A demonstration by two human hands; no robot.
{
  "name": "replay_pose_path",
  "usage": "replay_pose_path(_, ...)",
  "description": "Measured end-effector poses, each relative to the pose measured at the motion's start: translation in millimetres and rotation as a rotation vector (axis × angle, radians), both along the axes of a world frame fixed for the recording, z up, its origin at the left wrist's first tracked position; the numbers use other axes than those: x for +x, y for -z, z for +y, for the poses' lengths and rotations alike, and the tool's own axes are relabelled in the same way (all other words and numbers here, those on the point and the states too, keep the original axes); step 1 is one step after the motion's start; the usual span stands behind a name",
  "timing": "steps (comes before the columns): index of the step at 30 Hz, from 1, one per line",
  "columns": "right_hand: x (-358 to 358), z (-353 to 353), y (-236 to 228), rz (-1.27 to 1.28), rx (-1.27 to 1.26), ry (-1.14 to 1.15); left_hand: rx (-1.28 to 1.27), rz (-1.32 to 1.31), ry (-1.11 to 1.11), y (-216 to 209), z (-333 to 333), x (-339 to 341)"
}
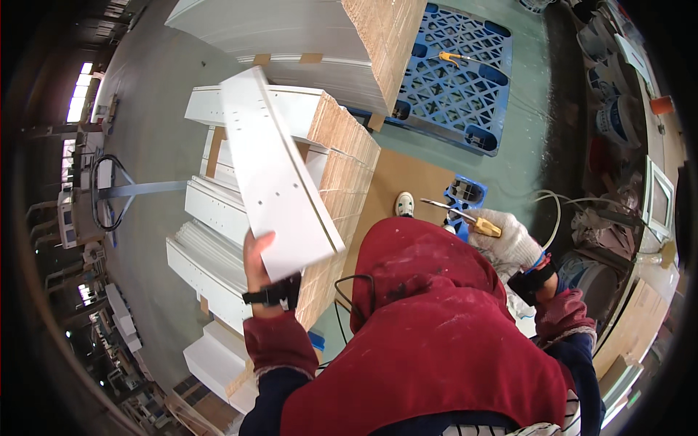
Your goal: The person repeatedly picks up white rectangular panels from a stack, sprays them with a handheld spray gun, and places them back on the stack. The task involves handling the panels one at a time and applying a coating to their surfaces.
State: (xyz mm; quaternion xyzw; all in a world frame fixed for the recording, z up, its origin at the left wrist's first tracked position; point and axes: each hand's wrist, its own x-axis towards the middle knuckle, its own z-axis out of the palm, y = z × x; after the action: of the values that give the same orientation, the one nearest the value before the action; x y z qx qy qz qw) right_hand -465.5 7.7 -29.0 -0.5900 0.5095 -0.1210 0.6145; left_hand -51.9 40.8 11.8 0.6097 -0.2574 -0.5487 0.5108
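Note:
A long white panel (273,171) with small drilled holes slants up and away in front of me. My left hand (257,265), bare, is closed on its near lower end, partly hidden behind it. On the right, my right hand (510,238) wears a whitish knit glove. Its fingers are wrapped round a tool with a yellow handle (487,227) and a long thin blade pointing left; the exact kind is unclear. Just beyond and below the held panel stand stacks of similar white panels (218,207) with brown raw edges.
A taller stack of boards (291,33) stands at the far side. Beside it lies a blue plastic pallet (454,87) with a yellow air blow gun (452,57) on top. Buckets (618,120) and a cluttered bench (636,305) line the right. A pale hose (556,218) loops near my right hand.

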Motion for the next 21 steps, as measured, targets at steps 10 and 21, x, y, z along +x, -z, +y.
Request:
replay_pose_path(10, -82, -6, -30, 0.455, -0.437, -0.024, 0.238, 0.160, 0.530, -32, 50, -87)
replay_pose_path(21, -170, 49, -8, 0.632, -0.342, 0.183, 0.445, 0.083, 0.988, -37, 12, -152)
